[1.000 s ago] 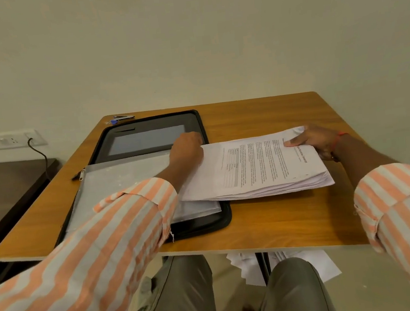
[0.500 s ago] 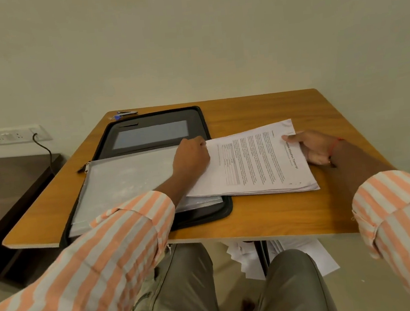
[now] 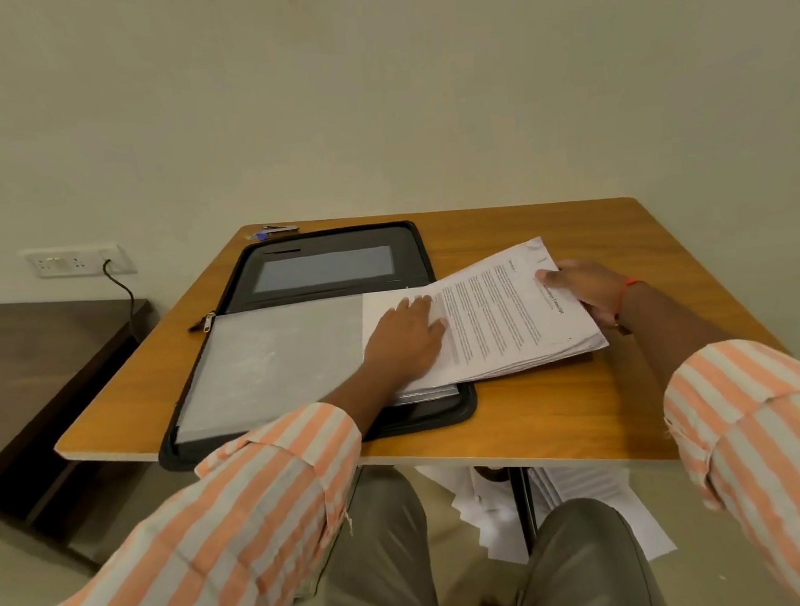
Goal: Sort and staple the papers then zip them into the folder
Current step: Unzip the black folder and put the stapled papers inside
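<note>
A black zip folder (image 3: 427, 250) lies open on the wooden table (image 3: 548, 415), with clear plastic sleeves (image 3: 275, 360) in its near half. A stack of printed papers (image 3: 503, 316) rests half over the folder's right edge and half on the table, tilted. My left hand (image 3: 404, 339) lies flat on the stack's left end, fingers spread. My right hand (image 3: 584, 291) grips the stack's right end, thumb on top. A small stapler (image 3: 277, 229) with a blue part sits at the table's far left edge, behind the folder.
More loose sheets (image 3: 581, 496) lie on the floor under the table, by its leg. A dark low bench (image 3: 25, 371) stands to the left. A wall socket (image 3: 73, 262) with a black cable is on the left wall.
The paper stack has slid left, further over the folder's sleeves, and turned at an angle. Both hands moved with it. My head has tilted, so the table looks further away.
</note>
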